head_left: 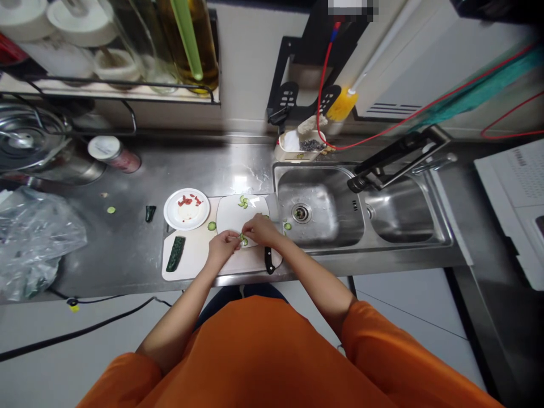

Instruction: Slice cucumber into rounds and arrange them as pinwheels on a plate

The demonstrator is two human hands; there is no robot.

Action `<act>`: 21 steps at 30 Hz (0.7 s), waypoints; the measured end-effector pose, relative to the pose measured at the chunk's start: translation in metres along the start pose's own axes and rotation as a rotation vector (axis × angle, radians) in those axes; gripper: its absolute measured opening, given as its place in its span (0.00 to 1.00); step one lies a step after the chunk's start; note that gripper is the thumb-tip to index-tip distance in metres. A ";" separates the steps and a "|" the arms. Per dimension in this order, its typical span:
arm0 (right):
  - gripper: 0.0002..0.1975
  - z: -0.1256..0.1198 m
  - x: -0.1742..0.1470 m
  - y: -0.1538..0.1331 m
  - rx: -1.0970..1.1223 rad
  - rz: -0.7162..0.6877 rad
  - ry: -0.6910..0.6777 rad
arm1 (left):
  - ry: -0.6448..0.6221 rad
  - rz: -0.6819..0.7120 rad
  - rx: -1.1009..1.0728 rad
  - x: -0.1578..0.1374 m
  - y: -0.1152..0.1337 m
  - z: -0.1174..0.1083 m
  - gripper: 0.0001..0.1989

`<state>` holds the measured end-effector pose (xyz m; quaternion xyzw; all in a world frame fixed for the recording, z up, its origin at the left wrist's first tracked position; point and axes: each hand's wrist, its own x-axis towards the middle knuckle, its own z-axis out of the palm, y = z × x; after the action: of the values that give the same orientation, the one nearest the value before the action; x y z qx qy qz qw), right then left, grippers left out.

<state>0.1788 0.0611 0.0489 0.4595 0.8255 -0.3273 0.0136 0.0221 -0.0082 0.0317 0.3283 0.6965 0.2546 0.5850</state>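
Both hands meet over the near edge of a white square plate [229, 211]. My left hand [223, 248] is closed in a pinch at small green cucumber slices [243, 241], and my right hand [260, 230] pinches at the same slices from the other side. At the plate's far side lies a fan of cucumber slices [242, 202]. The plate rests on a pale cutting board [195, 258]. Beside my right wrist is a knife with a black handle [270, 260]. A loose cucumber slice [212, 226] sits left of the plate.
A round white plate [170, 212] with small red pieces overlaps the board's far left corner. Left lie a cucumber length [175, 254], a cucumber end [150, 213] and a plastic bag [34, 243]. The steel sink [327, 238] is on the right, with a black faucet [374, 164].
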 end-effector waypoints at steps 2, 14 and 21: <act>0.09 0.001 0.000 -0.001 -0.075 -0.019 -0.058 | 0.028 0.025 0.114 -0.001 -0.004 0.002 0.11; 0.12 0.006 -0.002 0.000 -0.180 -0.063 -0.104 | 0.090 0.102 0.277 -0.002 -0.007 0.008 0.07; 0.13 0.009 -0.004 0.000 -0.176 -0.050 -0.096 | 0.098 0.159 0.318 -0.002 -0.010 0.008 0.06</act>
<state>0.1786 0.0535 0.0430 0.4198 0.8606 -0.2753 0.0853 0.0289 -0.0162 0.0240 0.4579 0.7274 0.2026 0.4692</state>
